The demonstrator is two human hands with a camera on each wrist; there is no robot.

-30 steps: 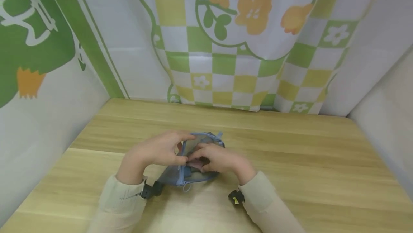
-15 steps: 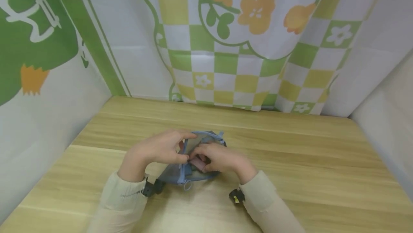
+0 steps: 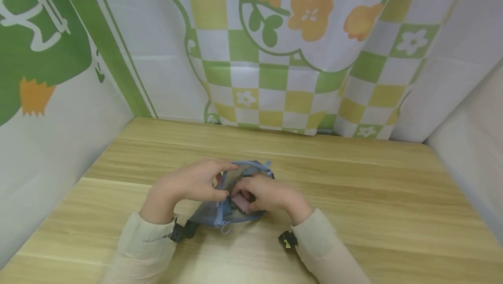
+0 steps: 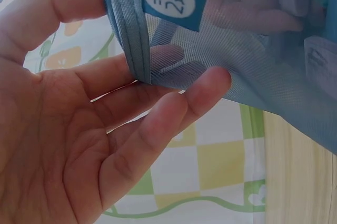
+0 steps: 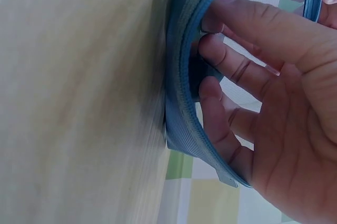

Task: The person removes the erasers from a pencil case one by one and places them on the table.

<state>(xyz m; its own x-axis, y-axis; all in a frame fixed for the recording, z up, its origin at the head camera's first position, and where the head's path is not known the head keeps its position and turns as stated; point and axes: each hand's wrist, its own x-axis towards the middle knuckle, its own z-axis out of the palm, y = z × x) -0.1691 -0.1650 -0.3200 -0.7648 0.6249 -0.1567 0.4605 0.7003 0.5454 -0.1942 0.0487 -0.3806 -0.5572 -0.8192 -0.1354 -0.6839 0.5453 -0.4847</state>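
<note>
A blue mesh zip pouch (image 3: 206,214) lies on the table with its mouth held wide. My left hand (image 3: 190,183) pinches the zipped rim on the left, thumb inside and fingers along the mesh. In the left wrist view a blue label (image 4: 174,0) with white print is sewn beside that rim. My right hand (image 3: 265,193) reaches into the mouth and grips a small pink block (image 3: 240,203) between thumb and fingers. Through the mesh, a pale piece with a dark printed mark (image 4: 321,63) shows. The right wrist view has the curled fingers (image 5: 231,66) inside the zipper's loop.
The wooden table (image 3: 373,196) spreads around the pouch. Behind it hangs a checked curtain (image 3: 271,78), with pale walls on both sides. A zipper pull ring (image 3: 226,228) hangs at the pouch's near corner.
The right fingers have shifted slightly inside the pouch, and more of the pink block shows between them. The left hand keeps its hold on the rim.
</note>
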